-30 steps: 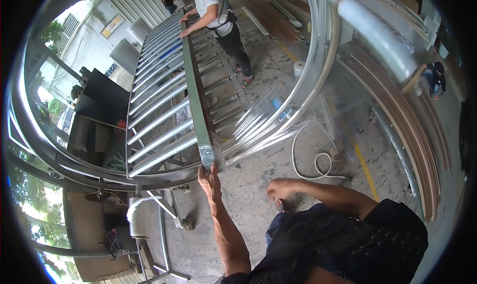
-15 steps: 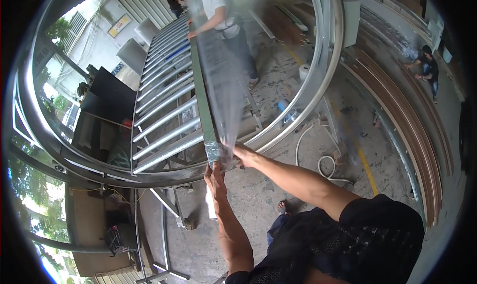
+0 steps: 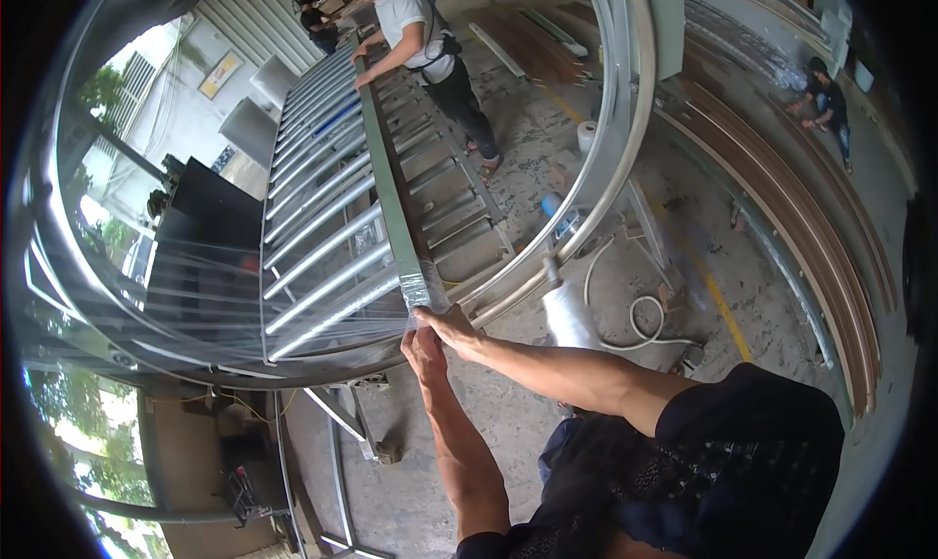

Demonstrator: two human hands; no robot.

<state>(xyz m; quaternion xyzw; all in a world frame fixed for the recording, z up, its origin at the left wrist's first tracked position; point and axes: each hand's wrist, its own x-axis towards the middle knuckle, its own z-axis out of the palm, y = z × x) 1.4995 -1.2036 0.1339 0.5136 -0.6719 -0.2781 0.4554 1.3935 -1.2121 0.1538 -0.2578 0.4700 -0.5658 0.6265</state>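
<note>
Steadying the green beam (image 3: 387, 193) at centre frame, the left hand (image 3: 424, 354) clamped its end; the right hand (image 3: 453, 331) lay alongside, closure indeterminable; clear film (image 3: 415, 291) arguably needed even tension.

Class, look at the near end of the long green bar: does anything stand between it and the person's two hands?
Only clear film, wrapped around that end of the green bar; no other obstacle is visible. The left hand and right hand are at the wrapped end; their exact contact is partly hidden.
</note>
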